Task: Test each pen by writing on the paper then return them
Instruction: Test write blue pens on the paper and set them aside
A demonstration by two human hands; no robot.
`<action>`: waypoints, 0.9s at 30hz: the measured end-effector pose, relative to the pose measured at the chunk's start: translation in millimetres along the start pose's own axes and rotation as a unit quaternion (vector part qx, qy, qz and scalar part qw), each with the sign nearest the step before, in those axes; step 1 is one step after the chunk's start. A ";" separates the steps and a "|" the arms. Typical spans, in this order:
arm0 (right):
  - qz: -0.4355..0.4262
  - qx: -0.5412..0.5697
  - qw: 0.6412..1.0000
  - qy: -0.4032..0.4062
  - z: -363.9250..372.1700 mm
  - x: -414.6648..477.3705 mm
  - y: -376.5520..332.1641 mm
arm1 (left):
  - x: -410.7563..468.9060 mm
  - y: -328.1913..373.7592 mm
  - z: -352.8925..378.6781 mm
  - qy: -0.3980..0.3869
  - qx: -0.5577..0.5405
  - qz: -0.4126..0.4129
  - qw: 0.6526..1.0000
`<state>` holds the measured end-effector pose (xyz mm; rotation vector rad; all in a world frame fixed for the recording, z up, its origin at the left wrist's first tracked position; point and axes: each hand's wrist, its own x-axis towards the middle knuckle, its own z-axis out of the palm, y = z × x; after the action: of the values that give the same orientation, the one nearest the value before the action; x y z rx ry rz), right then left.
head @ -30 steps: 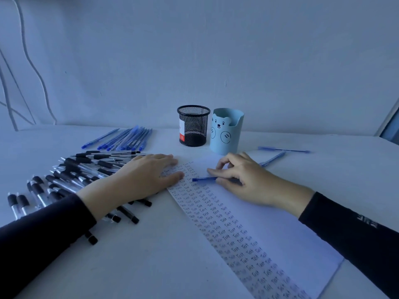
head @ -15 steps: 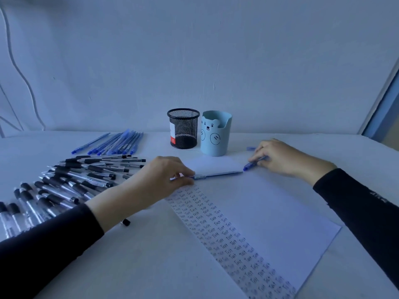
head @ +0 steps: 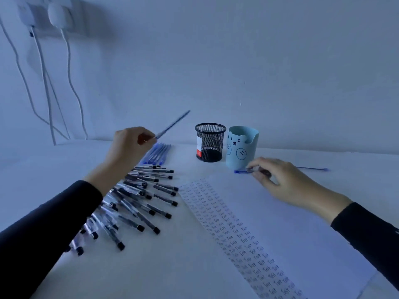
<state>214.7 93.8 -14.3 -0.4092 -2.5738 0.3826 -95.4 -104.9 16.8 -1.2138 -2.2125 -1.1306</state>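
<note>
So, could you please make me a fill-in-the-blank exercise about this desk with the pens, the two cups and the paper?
1. The left hand holds a blue pen in the air, and the right hand pinches another pen near the cup with a ____ face.
2. The mesh cup is ____ in colour.
3. The paper bears the word ____ many times.

Missing words: bear; black; Test

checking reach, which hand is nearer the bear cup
Right. The right hand is just beside the bear cup, pinching a pen; the left hand is raised beyond the mesh cup.
</note>
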 end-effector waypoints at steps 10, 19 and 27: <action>0.089 0.044 0.994 -0.040 19.0 2.0 -45.4 | 10.0 -66.6 3.6 -0.106 0.107 -0.140 0.979; 0.104 0.213 0.970 -0.055 10.8 13.9 -45.2 | 3.7 -35.8 2.9 -0.159 0.126 -0.038 0.979; 0.206 0.347 0.914 -0.035 16.6 53.7 -55.2 | -41.1 36.0 23.9 -0.375 0.007 0.161 0.913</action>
<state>149.8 59.2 13.9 -0.6646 -2.1951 1.4209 -41.4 -96.6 -7.1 -2.1832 -2.3487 -0.5530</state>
